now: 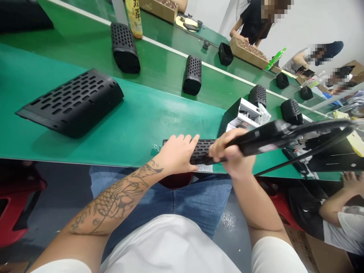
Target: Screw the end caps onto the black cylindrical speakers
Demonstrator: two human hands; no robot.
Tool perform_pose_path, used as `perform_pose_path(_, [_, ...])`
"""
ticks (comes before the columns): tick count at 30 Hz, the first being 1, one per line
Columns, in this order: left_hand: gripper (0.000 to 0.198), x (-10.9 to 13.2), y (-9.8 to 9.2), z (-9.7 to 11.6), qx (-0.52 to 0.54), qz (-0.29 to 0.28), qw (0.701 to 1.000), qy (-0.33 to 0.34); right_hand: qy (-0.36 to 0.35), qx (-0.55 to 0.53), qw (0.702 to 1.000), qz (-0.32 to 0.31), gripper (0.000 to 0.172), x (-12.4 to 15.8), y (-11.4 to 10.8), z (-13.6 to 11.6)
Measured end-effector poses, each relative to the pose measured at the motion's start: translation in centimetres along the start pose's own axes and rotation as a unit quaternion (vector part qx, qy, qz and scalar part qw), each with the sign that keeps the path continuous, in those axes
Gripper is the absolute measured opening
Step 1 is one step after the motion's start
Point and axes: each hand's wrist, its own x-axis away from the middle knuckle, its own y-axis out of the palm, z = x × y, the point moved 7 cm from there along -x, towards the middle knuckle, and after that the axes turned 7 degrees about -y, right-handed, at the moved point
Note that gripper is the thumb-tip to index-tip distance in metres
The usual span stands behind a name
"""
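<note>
A black slotted housing (202, 148) lies at the front edge of the green bench, partly covered by my hands. My left hand (178, 153) is wrapped over its left part, thumb on the near side and fingers on top. In my right hand (233, 151) is a black corded electric screwdriver (257, 138), gripped near its front end. The tool lies almost level, its tip hidden behind my fingers at the right end of the housing. Its thick cable (321, 127) runs off to the right. Motion blurs my right hand a little.
A larger-looking black slotted housing (76, 102) rests on the bench at left. Similar housings (193, 74) stand along the green belt (159, 64). A black and white box-shaped fixture (241, 115) stands just beyond my right hand. Co-workers sit across and at right, one hand (352, 182) near the edge.
</note>
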Motion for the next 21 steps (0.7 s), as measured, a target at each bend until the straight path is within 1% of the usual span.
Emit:
perform_pose_path(1, [0.113,0.1,0.0,-0.2,0.016,0.012,1.000,0.005,-0.029,0.024,0.998,0.057,0.048,-1.0,-2.2,-0.4])
perform_pose_path(2, [0.105,0.1,0.0,-0.6,0.038,0.031,0.999,0.012,-0.061,0.063,0.989,0.117,0.047,-1.9,-4.8,-0.7])
perform_pose_path(3, [0.093,0.3,-0.1,-1.0,0.068,0.056,0.996,0.019,-0.100,0.109,0.973,0.179,0.046,-2.7,-7.5,-1.0])
perform_pose_path(4, [0.079,0.5,-0.2,-1.7,0.102,0.088,0.991,0.025,-0.118,0.169,0.953,0.221,0.047,-3.4,-10.1,-0.9])
perform_pose_path(6, [0.059,1.1,-0.4,-3.5,0.176,0.164,0.970,0.033,-0.136,0.259,0.915,0.277,0.053,-4.4,-14.6,0.0])
perform_pose_path(7, [0.053,1.5,-0.4,-4.7,0.214,0.201,0.956,0.031,-0.139,0.271,0.907,0.293,0.057,-4.7,-16.3,0.8])
perform_pose_path(8, [0.050,1.9,-0.1,-6.1,0.251,0.232,0.939,0.029,-0.135,0.272,0.904,0.301,0.059,-4.7,-17.7,1.6])
perform_pose_path(10, [0.049,2.7,1.2,-8.7,0.329,0.268,0.905,0.028,-0.122,0.258,0.909,0.305,0.061,-4.5,-19.3,3.1])
perform_pose_path(12, [0.058,3.2,3.4,-10.9,0.405,0.266,0.874,0.037,-0.113,0.249,0.913,0.304,0.060,-3.9,-19.7,3.7])
perform_pose_path(13, [0.069,3.4,4.7,-11.7,0.435,0.254,0.862,0.045,-0.109,0.250,0.914,0.302,0.059,-3.6,-19.6,3.7])
perform_pose_path(14, [0.084,3.6,6.1,-12.3,0.456,0.236,0.857,0.053,-0.103,0.250,0.914,0.301,0.058,-3.4,-19.4,3.4])
perform_pose_path(16, [0.118,3.8,8.6,-12.7,0.465,0.196,0.861,0.061,-0.092,0.247,0.919,0.292,0.058,-3.2,-18.3,2.5])
perform_pose_path(17, [0.130,3.9,9.6,-12.7,0.459,0.180,0.868,0.060,-0.092,0.239,0.923,0.286,0.058,-3.2,-17.5,1.8])
perform_pose_path(18, [0.138,3.9,10.4,-12.6,0.451,0.170,0.874,0.059,-0.097,0.225,0.929,0.279,0.058,-3.1,-16.3,0.9])
perform_pose_path(19, [0.141,4.0,10.9,-12.3,0.445,0.165,0.878,0.057,-0.106,0.203,0.935,0.270,0.058,-2.9,-14.9,-0.1])
perform_pose_path(21, [0.140,3.9,11.2,-11.9,0.445,0.165,0.879,0.053,-0.120,0.139,0.955,0.233,0.055,-2.5,-10.9,-1.9])
